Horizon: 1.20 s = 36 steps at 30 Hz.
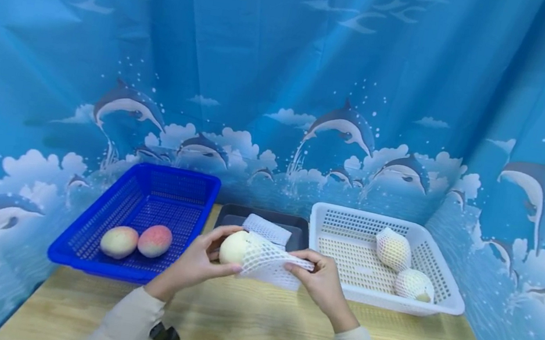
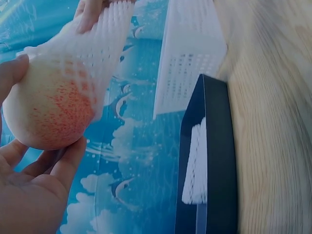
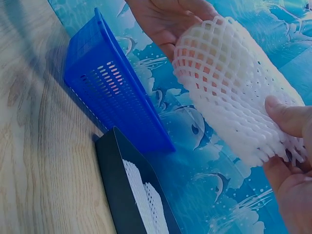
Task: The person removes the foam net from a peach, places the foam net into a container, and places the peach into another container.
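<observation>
Peach gripped by left hand, partly covered by white foam net, net's free end pinched by right hand, both held near dark tray, between blue basket and white basket.

One dark tray, containing at least one loose foam net, exact count unclear. Left of the tray, one blue basket with two bare peaches; right of it, one white basket with two netted fruits. At its near side, two hands, one half-sleeved peach, one sleeve net.
</observation>
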### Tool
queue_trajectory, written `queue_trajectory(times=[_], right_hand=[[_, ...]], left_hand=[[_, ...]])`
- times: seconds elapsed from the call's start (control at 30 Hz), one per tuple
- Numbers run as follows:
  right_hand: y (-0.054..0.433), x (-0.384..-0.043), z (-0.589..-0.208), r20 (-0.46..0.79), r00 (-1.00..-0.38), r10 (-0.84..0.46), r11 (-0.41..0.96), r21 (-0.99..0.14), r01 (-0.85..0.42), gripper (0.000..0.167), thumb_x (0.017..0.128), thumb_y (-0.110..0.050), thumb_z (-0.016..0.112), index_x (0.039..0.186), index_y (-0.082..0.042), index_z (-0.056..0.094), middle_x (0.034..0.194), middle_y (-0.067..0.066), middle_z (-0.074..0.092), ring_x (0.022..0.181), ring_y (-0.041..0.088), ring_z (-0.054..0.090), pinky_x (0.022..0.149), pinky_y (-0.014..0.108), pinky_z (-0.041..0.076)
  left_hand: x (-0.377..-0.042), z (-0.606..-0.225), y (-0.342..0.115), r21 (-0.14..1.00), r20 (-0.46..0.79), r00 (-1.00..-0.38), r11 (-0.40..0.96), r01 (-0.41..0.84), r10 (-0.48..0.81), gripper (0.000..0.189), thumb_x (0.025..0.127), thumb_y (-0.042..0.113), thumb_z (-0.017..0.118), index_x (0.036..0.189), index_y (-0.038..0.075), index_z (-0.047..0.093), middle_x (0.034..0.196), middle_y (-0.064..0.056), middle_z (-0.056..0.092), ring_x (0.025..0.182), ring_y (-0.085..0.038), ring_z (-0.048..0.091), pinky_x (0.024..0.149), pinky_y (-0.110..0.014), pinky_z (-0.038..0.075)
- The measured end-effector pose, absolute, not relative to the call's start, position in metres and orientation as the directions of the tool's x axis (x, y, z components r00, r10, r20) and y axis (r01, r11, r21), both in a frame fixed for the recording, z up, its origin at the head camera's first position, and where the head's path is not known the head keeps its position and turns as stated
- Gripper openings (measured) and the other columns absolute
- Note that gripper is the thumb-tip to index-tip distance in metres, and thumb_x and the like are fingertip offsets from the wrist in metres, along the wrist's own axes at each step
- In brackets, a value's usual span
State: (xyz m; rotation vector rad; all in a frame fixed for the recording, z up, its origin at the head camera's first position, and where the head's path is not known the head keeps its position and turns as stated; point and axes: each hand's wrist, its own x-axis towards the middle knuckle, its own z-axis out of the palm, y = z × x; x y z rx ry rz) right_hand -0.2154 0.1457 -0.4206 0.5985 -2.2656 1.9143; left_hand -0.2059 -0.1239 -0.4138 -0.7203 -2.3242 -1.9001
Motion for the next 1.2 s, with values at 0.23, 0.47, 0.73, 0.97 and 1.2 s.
queue_trajectory(times=[0.23,0.47,0.73,0.97,1.2], right_hand=[[0.15,-0.217,-0.421,0.305,-0.928,-0.215,0.149,-0.929,-0.34,0.019,0.08,-0.002,0.075,0.097,0.005,0.071,0.089,0.015,0.072,0.075,0.009,0.068,0.065,0.025,0.059],[0.149,-0.219,-0.422,0.287,-0.943,-0.168,0.171,-0.934,-0.315,0.022,0.081,-0.008,0.076,0.098,0.004,0.071,0.089,0.017,0.071,0.074,0.009,0.067,0.064,0.023,0.057],[0.144,-0.228,-0.426,0.284,-0.959,-0.013,0.228,-0.933,-0.279,0.021,0.078,-0.005,0.078,0.097,0.002,0.072,0.091,0.013,0.072,0.071,0.006,0.062,0.061,0.018,0.053],[0.139,-0.234,-0.425,0.3,-0.953,0.03,0.23,-0.93,-0.285,0.023,0.082,-0.005,0.074,0.103,0.004,0.07,0.097,0.017,0.071,0.072,0.003,0.061,0.064,0.016,0.052],[0.13,-0.235,-0.411,0.323,-0.945,0.051,0.276,-0.914,-0.297,0.023,0.086,-0.003,0.069,0.106,0.008,0.067,0.104,0.021,0.069,0.083,0.008,0.06,0.071,0.015,0.05]], left_hand=[[-0.205,-0.412,-0.14,0.9,0.337,-0.895,0.179,0.397,0.291,0.068,0.076,0.012,0.082,0.136,0.009,0.05,0.133,-0.019,0.052,0.109,-0.033,0.059,0.084,-0.028,0.056],[-0.204,-0.412,-0.154,0.907,0.315,-0.913,0.203,0.37,0.258,0.067,0.076,0.01,0.081,0.136,0.009,0.05,0.132,-0.019,0.053,0.112,-0.034,0.057,0.086,-0.028,0.055],[-0.204,-0.41,-0.17,0.899,0.279,-0.941,0.291,0.326,0.194,0.068,0.077,0.017,0.081,0.137,0.009,0.048,0.135,-0.018,0.051,0.118,-0.035,0.053,0.093,-0.042,0.053],[-0.204,-0.405,-0.193,0.871,0.299,-0.946,0.368,0.325,0.127,0.066,0.081,0.019,0.078,0.139,0.011,0.047,0.134,-0.017,0.052,0.118,-0.034,0.054,0.091,-0.042,0.054],[-0.205,-0.4,-0.217,0.862,0.296,-0.951,0.404,0.306,0.088,0.066,0.083,0.02,0.076,0.14,0.011,0.046,0.133,-0.016,0.053,0.115,-0.03,0.055,0.086,-0.029,0.054]])
